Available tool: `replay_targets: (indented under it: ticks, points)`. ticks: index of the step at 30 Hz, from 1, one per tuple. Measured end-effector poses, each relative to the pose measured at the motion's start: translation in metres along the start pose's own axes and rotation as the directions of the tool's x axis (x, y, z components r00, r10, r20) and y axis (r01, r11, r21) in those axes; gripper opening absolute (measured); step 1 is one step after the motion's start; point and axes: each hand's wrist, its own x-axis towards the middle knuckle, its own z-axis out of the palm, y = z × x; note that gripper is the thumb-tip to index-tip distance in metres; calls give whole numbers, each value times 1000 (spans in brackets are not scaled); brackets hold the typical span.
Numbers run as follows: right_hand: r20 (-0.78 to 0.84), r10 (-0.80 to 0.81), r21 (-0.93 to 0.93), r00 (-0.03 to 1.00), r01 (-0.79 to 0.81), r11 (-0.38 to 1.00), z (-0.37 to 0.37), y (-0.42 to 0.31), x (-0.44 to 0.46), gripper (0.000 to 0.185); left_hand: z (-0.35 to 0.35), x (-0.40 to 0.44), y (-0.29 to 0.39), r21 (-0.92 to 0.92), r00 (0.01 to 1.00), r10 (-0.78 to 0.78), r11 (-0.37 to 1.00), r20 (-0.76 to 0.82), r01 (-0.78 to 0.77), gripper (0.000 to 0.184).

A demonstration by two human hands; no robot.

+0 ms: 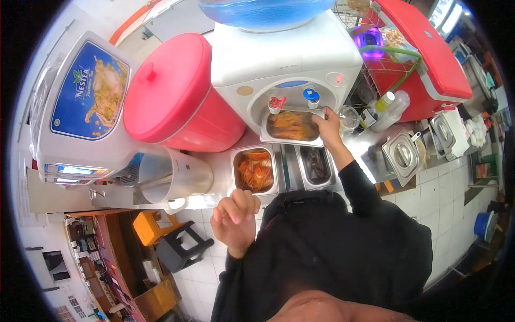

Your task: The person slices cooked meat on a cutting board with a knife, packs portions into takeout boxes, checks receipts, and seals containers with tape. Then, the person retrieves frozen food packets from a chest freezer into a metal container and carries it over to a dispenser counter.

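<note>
A steel tray of orange-brown food (291, 126) hangs tilted beneath the taps of the white water dispenser (284, 59). My right hand (329, 127) grips its right edge. The red tap (276, 103) and blue tap (311, 95) are just above this tray. My left hand (236, 217) is raised near my body with its fingers curled and nothing visible in them. Beyond it, a steel pan of reddish-orange food (255, 170) rests on the counter. Another steel pan with dark contents (315, 165) lies below my right wrist.
On the left stand a red lidded bucket (171, 96), a clear pitcher (185, 174) and a Nestea dispenser (91, 91). Bottles (378, 110), a red cooler (429, 59) and steel-lidded pans (403, 155) are on the right. Stools (182, 247) stand below the counter.
</note>
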Motion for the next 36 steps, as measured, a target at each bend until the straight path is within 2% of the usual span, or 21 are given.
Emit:
replay_targets:
  ticks: [4, 19, 25, 31, 36]
  points:
    - [15, 12, 79, 1000, -13, 997, 1, 4, 1, 17, -1, 1, 0, -27, 998, -24, 999, -59, 23, 41]
    - [1, -27, -46, 1000, 27, 999, -2, 11, 5, 16, -2, 3, -2, -19, 994, -61, 998, -89, 59, 38]
    - [5, 4, 57, 1000, -5, 998, 1, 0, -1, 15, -3, 3, -3, -8, 994, -62, 998, -94, 61, 38]
    - [-13, -20, 5, 1000, 20, 1000, 0, 9, 3, 15, -3, 3, -3, -6, 993, -69, 998, -99, 69, 36]
    - [16, 13, 36, 1000, -13, 999, -1, 9, 4, 15, -2, 3, -3, 8, 992, -76, 997, -100, 78, 36]
